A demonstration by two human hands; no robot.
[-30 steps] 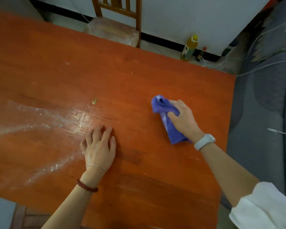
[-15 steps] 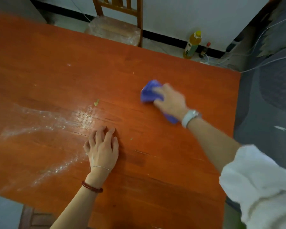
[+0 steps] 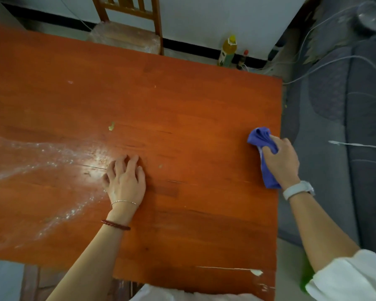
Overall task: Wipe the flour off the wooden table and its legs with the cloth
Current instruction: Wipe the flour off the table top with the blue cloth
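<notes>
1. The right hand (image 3: 280,158) is gripping the purple cloth (image 3: 264,148), fingers curled round the bunched fabric, and pressing it onto the wooden table (image 3: 182,101) at the right edge of the frame, right by the tabletop's side edge.
2. The left hand (image 3: 125,179) is resting on the wood at centre frame, fingers loosely bent and holding nothing; it looks like it is bracing the person.
3. The step in hand, by my read, is the tabletop wipe, and this side is looking bare of powder.
4. The flour (image 3: 52,155) is lying in 2 pale streaks at the left of the frame, 1 running off to the left edge and 1 trailing down toward the lower left, both well apart from the cloth.
5. Next move, as I judge it: carrying the cloth across to the left, past the resting hand, and sweeping those streaks. The legs are not showing here, so they are probably coming after.
6. Count: 1 cloth, 1 table, 2 hands, 2 flour streaks, 2 small greenish scraps (image 3: 111,126) near centre, 1 chair (image 3: 128,29) at the top, 2 bottles (image 3: 228,51) by the wall.
</notes>
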